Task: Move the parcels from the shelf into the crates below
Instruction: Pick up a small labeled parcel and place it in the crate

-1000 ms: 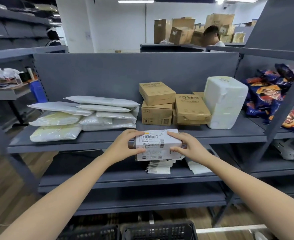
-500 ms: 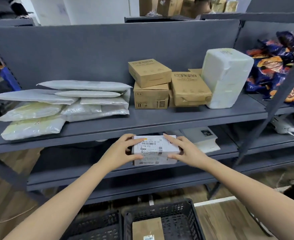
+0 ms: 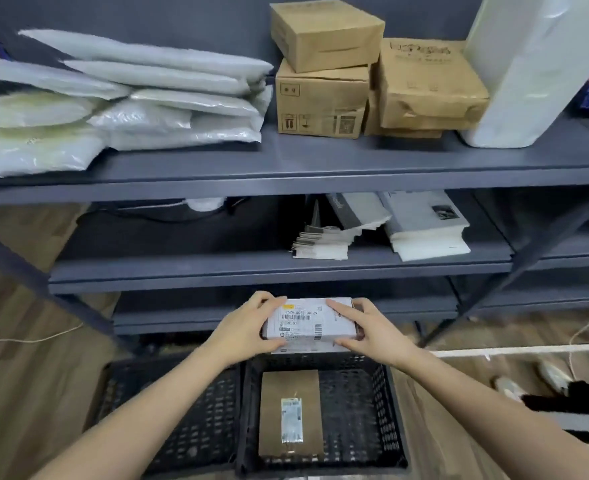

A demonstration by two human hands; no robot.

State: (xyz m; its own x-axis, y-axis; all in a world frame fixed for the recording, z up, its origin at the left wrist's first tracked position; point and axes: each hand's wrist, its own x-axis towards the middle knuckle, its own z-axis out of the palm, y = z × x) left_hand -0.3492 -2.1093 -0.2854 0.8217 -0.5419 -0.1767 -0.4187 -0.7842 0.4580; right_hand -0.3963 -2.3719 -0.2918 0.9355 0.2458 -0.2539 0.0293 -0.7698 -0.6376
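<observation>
I hold a small white labelled parcel (image 3: 309,323) between both hands, just above the far rim of a black crate (image 3: 362,393). My left hand (image 3: 248,329) grips its left end and my right hand (image 3: 367,332) grips its right end. Inside that crate lies a brown box (image 3: 290,414) with a label on top. A second black crate (image 3: 185,417) stands to its left. On the top shelf (image 3: 320,161) sit white padded mailers (image 3: 140,98), stacked cardboard boxes (image 3: 324,64) and a large white wrapped parcel (image 3: 535,64).
The middle shelf (image 3: 216,268) carries papers and white booklets (image 3: 424,223). A diagonal grey shelf brace (image 3: 528,258) runs at the right, another at the left. Wooden floor with a white cable (image 3: 26,341) surrounds the crates. Shoes lie at the right.
My hands have carried the white parcel downward from the top shelf's front edge to just above the right crate. My view has tilted down, bringing the crates into sight.
</observation>
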